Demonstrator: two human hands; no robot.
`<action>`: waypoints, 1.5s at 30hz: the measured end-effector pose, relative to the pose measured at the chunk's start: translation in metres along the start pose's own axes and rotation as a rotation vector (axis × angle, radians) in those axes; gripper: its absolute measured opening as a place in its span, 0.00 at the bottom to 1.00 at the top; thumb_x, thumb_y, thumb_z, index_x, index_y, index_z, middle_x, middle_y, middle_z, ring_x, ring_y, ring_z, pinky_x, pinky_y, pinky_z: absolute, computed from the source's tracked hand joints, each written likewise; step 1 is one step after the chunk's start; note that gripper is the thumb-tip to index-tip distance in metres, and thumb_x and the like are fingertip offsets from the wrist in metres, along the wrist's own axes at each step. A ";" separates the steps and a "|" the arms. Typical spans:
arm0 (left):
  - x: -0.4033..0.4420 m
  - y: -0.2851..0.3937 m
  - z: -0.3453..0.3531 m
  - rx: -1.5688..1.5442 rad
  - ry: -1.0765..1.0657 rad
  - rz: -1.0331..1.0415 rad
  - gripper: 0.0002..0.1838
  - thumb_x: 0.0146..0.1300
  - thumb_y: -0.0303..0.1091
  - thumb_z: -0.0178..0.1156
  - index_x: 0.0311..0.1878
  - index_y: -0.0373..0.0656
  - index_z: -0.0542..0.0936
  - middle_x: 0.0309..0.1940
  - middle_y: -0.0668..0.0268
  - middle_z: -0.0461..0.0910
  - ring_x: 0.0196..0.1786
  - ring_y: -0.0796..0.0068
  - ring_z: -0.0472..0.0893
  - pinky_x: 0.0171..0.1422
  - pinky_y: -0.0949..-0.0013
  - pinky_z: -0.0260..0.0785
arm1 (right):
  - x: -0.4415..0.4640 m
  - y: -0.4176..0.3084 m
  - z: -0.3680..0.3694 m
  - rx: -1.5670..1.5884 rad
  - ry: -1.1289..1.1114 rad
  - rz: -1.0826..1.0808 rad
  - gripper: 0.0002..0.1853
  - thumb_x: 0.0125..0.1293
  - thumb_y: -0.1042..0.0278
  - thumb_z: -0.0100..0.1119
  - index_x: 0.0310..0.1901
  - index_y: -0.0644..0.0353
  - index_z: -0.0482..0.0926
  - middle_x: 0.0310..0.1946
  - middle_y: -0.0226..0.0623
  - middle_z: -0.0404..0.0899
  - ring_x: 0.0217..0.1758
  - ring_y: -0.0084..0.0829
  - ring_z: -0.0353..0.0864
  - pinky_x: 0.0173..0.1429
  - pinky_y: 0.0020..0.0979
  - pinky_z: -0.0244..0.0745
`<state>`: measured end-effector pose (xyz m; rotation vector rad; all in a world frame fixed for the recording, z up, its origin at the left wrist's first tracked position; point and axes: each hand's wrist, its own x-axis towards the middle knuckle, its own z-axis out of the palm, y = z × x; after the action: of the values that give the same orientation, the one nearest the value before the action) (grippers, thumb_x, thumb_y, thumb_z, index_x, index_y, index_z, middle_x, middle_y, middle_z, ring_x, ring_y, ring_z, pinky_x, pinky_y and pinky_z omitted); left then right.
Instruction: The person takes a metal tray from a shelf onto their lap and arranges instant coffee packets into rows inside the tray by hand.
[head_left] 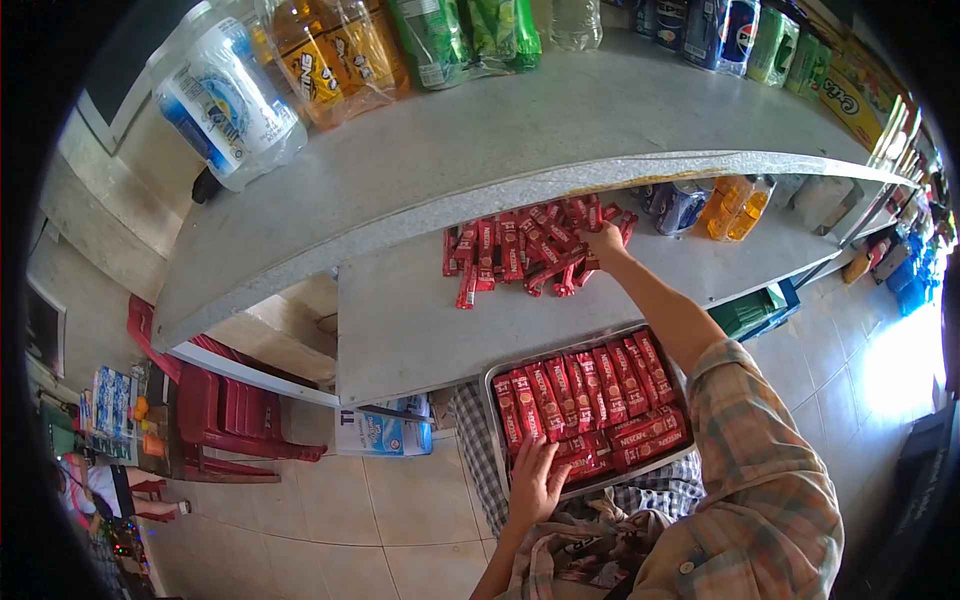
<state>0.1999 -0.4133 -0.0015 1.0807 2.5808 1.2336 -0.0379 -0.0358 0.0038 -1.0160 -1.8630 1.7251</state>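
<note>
A metal tray (487, 396) rests on my lap. Red Nescafé coffee sachets (582, 392) fill it, upright in a row at the back and lying crosswise in front. My left hand (537, 482) lies at the tray's near left corner, fingers stretched over the rim and touching the sachets there. On the lower shelf, a loose pile of the same red sachets (510, 245) is spread out. My right hand (604, 244) reaches to the right end of this pile, its fingers curled among the sachets; the fingertips are partly hidden.
Above the pile runs the upper grey shelf (480, 130), holding wrapped bottles (335, 60) and cans (720, 35). More cans (680, 207) and orange bottles (737, 208) stand right of the pile. Red plastic chairs (228, 410) are at left; another person (105, 490) is far left.
</note>
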 end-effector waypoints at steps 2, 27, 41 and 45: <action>0.004 0.006 -0.010 -0.089 0.120 -0.007 0.16 0.62 0.37 0.62 0.50 0.38 0.78 0.54 0.54 0.75 0.63 0.52 0.69 0.65 0.57 0.64 | -0.021 0.002 -0.019 0.238 -0.169 -0.014 0.14 0.58 0.71 0.66 0.45 0.60 0.76 0.33 0.34 0.81 0.34 0.27 0.81 0.38 0.29 0.81; 0.008 0.029 -0.007 -0.497 0.108 -0.434 0.27 0.60 0.21 0.61 0.63 0.40 0.67 0.44 0.62 0.76 0.46 0.78 0.77 0.45 0.76 0.73 | -0.278 0.044 -0.115 -0.526 -0.856 -0.396 0.26 0.54 0.58 0.68 0.50 0.67 0.76 0.37 0.53 0.80 0.43 0.48 0.80 0.48 0.41 0.73; 0.030 0.036 0.017 0.166 0.085 -0.012 0.12 0.56 0.25 0.63 0.45 0.40 0.79 0.46 0.59 0.76 0.52 0.56 0.73 0.54 0.56 0.68 | -0.271 0.053 -0.139 -0.507 -0.445 -0.322 0.27 0.54 0.63 0.69 0.52 0.69 0.75 0.44 0.52 0.80 0.47 0.43 0.82 0.52 0.34 0.74; 0.017 0.032 0.037 0.310 -0.076 0.111 0.11 0.57 0.24 0.62 0.44 0.40 0.81 0.49 0.60 0.75 0.53 0.56 0.72 0.55 0.55 0.67 | -0.272 0.045 -0.143 -0.471 -0.444 -0.198 0.29 0.54 0.61 0.70 0.54 0.70 0.74 0.48 0.53 0.79 0.50 0.41 0.81 0.54 0.34 0.73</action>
<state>0.2184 -0.3647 -0.0005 1.3116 2.7467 0.8071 0.2530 -0.1401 0.0310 -0.5911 -2.6394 1.5136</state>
